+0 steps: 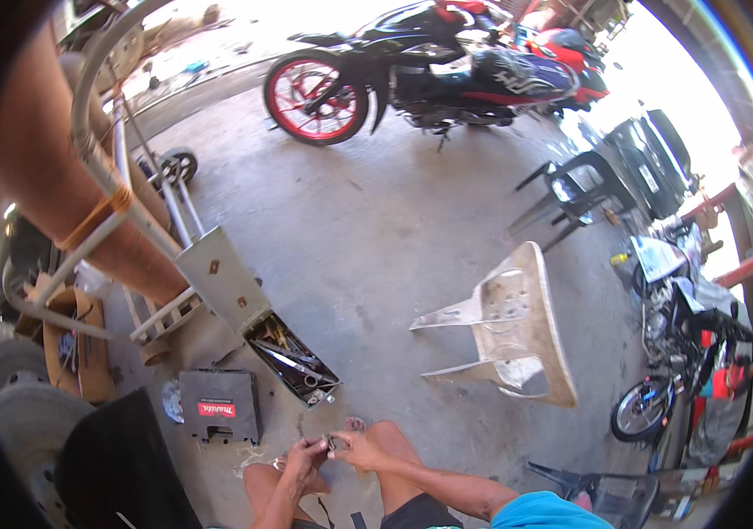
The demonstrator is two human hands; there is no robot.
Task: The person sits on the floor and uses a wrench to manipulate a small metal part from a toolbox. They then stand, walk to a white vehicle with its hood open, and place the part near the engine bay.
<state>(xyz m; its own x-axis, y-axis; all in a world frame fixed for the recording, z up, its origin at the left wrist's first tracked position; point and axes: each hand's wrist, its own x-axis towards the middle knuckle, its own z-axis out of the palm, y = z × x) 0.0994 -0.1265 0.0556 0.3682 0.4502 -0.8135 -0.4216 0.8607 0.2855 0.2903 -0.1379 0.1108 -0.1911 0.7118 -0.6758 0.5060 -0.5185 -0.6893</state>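
Note:
My left hand (305,457) and my right hand (359,450) meet between my bent knees at the bottom of the head view. Both have their fingers closed on a small dark metal part (331,441), too small to name more exactly. Just beyond them is an open metal toolbox (293,392), its grey-green lid (226,275) swung back. Wrenches and other hand tools lie jumbled inside it. To the left of the toolbox, a dark plastic tool case (240,388) with a red label lies on the floor.
A stained, low plastic chair (504,331) lies tipped over on the right. Farther off stand a black chair (584,185) and a motorcycle with red wheels (316,97). At left are a metal-tube frame (130,207), a cardboard box (85,353) and a wheel (28,423). Another motorcycle (645,410) stands at right.

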